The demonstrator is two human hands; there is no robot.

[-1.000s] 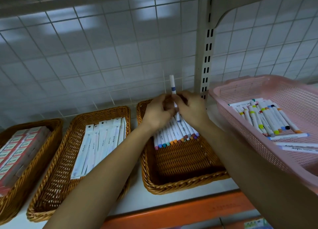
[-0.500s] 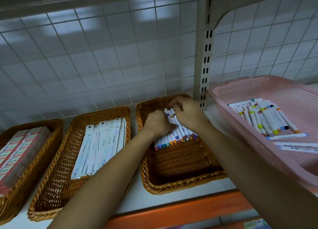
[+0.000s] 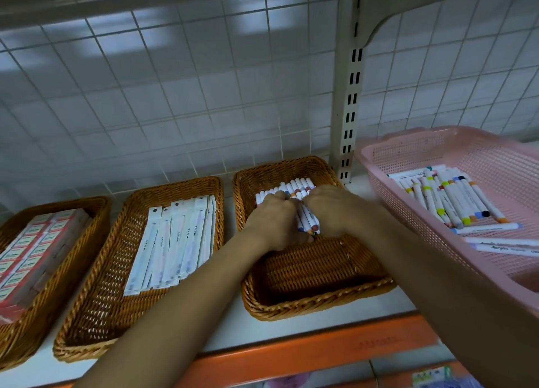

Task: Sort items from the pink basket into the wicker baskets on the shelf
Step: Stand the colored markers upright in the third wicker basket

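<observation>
Down at the bottom of the frame runs a white shelf (image 3: 393,309) with an orange front edge (image 3: 291,355), and two bare forearms reach up over it from the lower corners. They meet at centre frame inside the right-hand wicker basket (image 3: 306,309). The left hand (image 3: 274,221) and the right hand (image 3: 332,210) sit knuckles-up, side by side and almost touching, fingers curled down over a row of markers (image 3: 294,188). The row is squeezed between the two hands, white barrels and coloured bands poking out beyond the knuckles at the far end of the basket. The near half of that basket shows bare weave.

Left of centre, the middle wicker basket (image 3: 96,314) holds flat white packs (image 3: 175,242) lying lengthwise. At the left edge, a third wicker basket (image 3: 26,338) carries pink-red boxes (image 3: 32,247) packed in tight.

Over on the right, the pink basket (image 3: 408,151) sits tilted, raised above the right forearm, with loose markers (image 3: 446,195) heaped inside, a few lying crosswise nearer the camera.

Behind it all, a slotted shelf upright (image 3: 350,96) stands against a grey-white tiled wall (image 3: 175,96).
</observation>
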